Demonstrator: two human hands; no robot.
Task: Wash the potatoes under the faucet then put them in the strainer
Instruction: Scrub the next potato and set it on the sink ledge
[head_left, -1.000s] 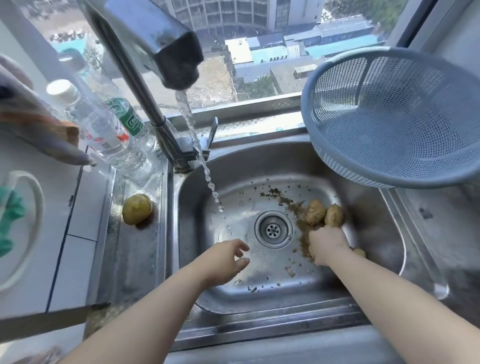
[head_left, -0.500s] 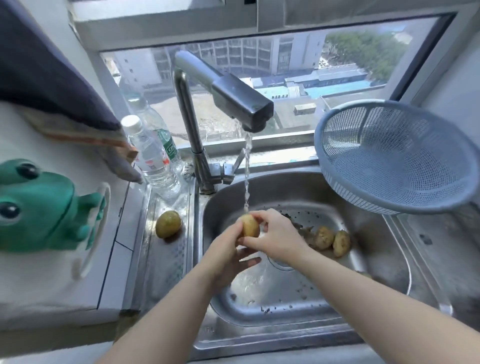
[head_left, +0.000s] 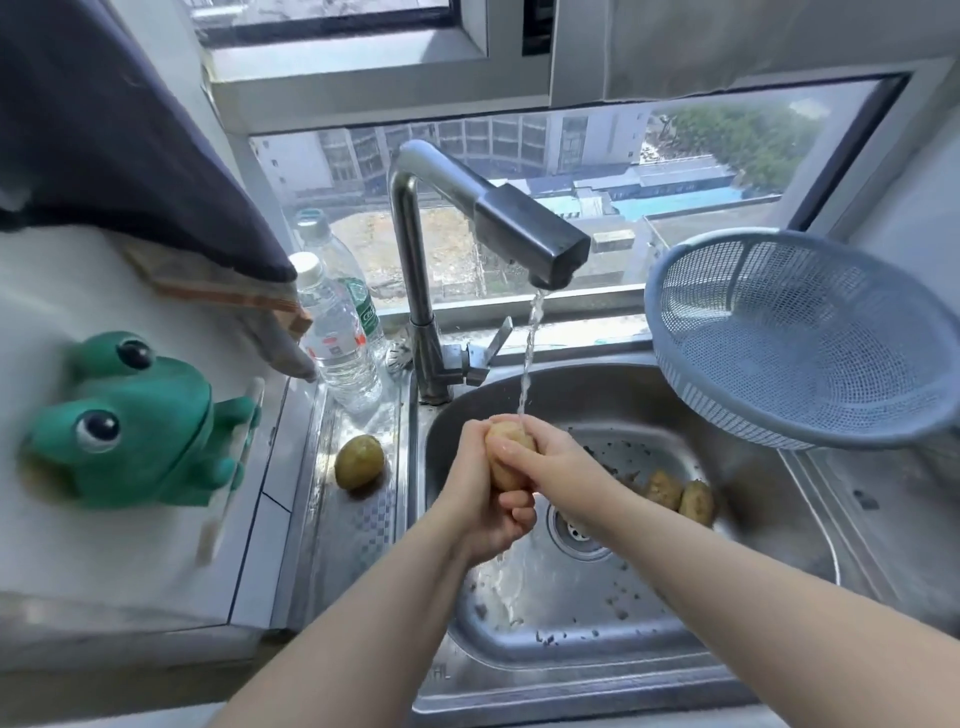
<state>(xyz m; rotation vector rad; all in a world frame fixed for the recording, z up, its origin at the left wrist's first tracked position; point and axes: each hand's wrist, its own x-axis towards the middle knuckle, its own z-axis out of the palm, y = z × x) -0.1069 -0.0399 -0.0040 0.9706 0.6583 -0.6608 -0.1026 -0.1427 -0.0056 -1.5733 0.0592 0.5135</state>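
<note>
Water from the angular steel faucet (head_left: 514, 228) falls on the small oval yellow-brown potato (head_left: 511, 457) we hold over the back-left part of the stainless steel sink (head_left: 571, 613). Our left hand (head_left: 485, 499) cups it from below, fingers curled round its lower end. Our right hand (head_left: 556, 462) wraps its top and right side. Its long axis stands roughly on end between the palms. The round blue plastic mesh strainer (head_left: 810, 338) sits over the sink's back right corner, rightward of the grip and higher, so we judge our right hand the nearer carrier. Two earthy brown potatoes (head_left: 680, 496) lie near the sink's right wall.
</note>
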